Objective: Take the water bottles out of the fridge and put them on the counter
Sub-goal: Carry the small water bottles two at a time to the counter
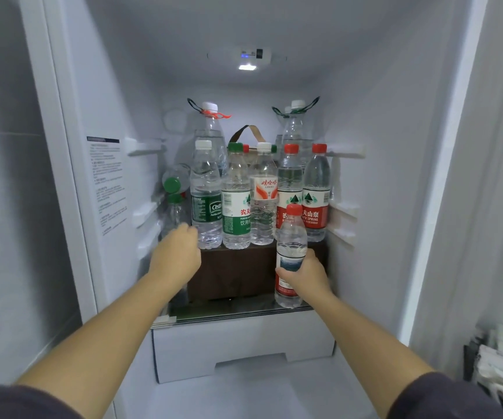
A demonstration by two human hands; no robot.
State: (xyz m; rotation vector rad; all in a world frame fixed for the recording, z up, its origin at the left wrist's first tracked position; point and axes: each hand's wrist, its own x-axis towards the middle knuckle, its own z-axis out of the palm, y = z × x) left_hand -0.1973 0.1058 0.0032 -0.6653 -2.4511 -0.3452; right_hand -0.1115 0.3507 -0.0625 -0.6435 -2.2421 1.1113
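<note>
Inside the open fridge, several water bottles stand in a row on a brown box. My right hand grips a small red-capped bottle in front of the box, its base near the glass shelf. My left hand reaches at the left of the box toward a green-capped bottle standing low beside it; its fingers curl around the bottle's lower part, which they hide. Another green-capped bottle lies tilted above it. Behind stand large bottles with carry loops.
The row holds a green-label bottle, a white-and-green-label one, a clear orange-label one and red-label ones. A white drawer sits under the shelf. Shelf rails line both walls. Stacked items sit lower right.
</note>
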